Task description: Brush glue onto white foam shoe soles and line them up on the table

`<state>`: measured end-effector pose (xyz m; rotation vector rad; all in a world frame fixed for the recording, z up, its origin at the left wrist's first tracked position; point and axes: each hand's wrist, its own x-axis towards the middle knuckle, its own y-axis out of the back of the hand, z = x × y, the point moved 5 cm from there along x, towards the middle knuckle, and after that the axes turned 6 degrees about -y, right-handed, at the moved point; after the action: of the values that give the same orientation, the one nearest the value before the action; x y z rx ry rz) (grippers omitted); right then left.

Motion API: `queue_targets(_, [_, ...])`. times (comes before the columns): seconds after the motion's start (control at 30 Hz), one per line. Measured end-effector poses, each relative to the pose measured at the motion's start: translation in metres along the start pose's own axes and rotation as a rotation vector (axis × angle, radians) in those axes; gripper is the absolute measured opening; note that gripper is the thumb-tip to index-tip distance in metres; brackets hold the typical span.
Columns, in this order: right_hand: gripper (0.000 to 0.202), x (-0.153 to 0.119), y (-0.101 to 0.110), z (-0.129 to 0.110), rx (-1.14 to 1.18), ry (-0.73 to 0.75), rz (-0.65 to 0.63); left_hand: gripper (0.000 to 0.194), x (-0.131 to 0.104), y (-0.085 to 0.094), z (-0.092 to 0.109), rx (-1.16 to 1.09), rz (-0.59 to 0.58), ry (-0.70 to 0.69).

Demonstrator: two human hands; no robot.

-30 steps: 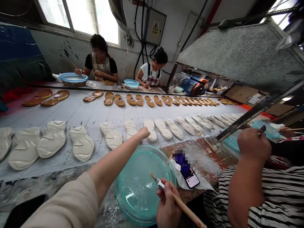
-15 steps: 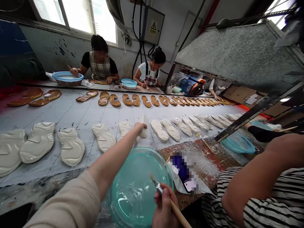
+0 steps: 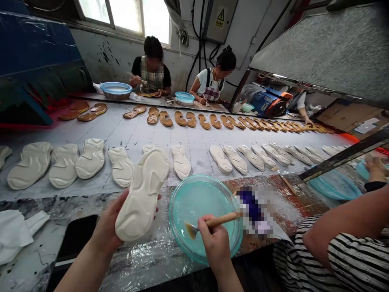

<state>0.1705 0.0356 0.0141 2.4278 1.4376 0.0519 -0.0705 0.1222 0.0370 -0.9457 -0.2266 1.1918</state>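
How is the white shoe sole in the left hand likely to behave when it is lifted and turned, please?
The white sole probably feels light: the left hand props it upright alone. It looks fairly stiff, since it keeps its moulded shape without drooping. Its surface seems smooth, so it might slip, while the right hand dips a brush in the teal bowl.

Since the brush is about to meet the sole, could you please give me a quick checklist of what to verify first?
1. White sole held firmly in left hand: ok.
2. Brush gripped by right hand: ok.
3. Bristles over the teal bowl: ok.
4. Bristles loaded with liquid: cannot tell.
5. Sole's moulded face turned toward the camera: ok.
6. Neighbour's striped sleeve apart from the bowl: ok.
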Motion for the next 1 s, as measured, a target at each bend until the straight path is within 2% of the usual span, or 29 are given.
queue_targets(0.1, [0.035,0.008,-0.006,-0.001,-0.092,-0.054,-0.078,0.042,-0.01,0.01,-0.009,-0.067,0.052,0.013])
queue_targets(0.2, [0.032,0.014,-0.014,0.002,-0.163,-0.116,-0.162,0.046,-0.015,0.007,-0.01,-0.095,0.079,0.005])
queue_targets(0.33, [0.034,0.011,-0.011,-0.003,-0.157,-0.141,-0.143,0.044,-0.019,0.001,-0.009,-0.079,0.108,-0.002])
queue_targets(0.47, [0.036,0.007,-0.001,-0.009,-0.071,-0.134,-0.077,0.037,-0.021,-0.001,-0.013,-0.037,0.151,0.031])
queue_targets(0.57, [0.038,0.011,-0.002,-0.005,0.017,-0.196,-0.153,0.037,-0.022,-0.002,-0.015,-0.038,0.161,0.04])
queue_targets(0.67, [0.044,0.011,-0.007,-0.002,0.175,-0.249,-0.251,0.036,-0.024,-0.007,-0.016,-0.069,0.112,0.035])
queue_targets(0.77, [0.042,-0.004,-0.005,-0.014,0.381,-0.212,-0.218,0.039,-0.027,-0.016,-0.018,-0.099,0.023,0.055])
queue_targets(0.83, [0.033,-0.023,-0.006,-0.035,0.469,-0.103,-0.192,0.042,-0.029,-0.024,-0.021,-0.107,-0.036,0.07])
queue_targets(0.87, [0.024,-0.034,-0.008,-0.05,0.476,0.009,-0.185,0.045,-0.031,-0.028,-0.023,-0.11,-0.067,0.072])
queue_targets(0.9, [0.013,-0.046,-0.011,-0.069,0.446,0.199,-0.185,0.047,-0.033,-0.032,-0.024,-0.113,-0.093,0.069])
queue_targets(0.93, [0.011,-0.06,-0.015,-0.089,0.384,0.432,-0.158,0.05,-0.034,-0.036,-0.025,-0.118,-0.118,0.064])
queue_targets(1.0, [0.029,-0.086,-0.022,-0.118,0.296,0.808,0.014,0.052,-0.039,-0.044,-0.026,-0.135,-0.162,0.054])
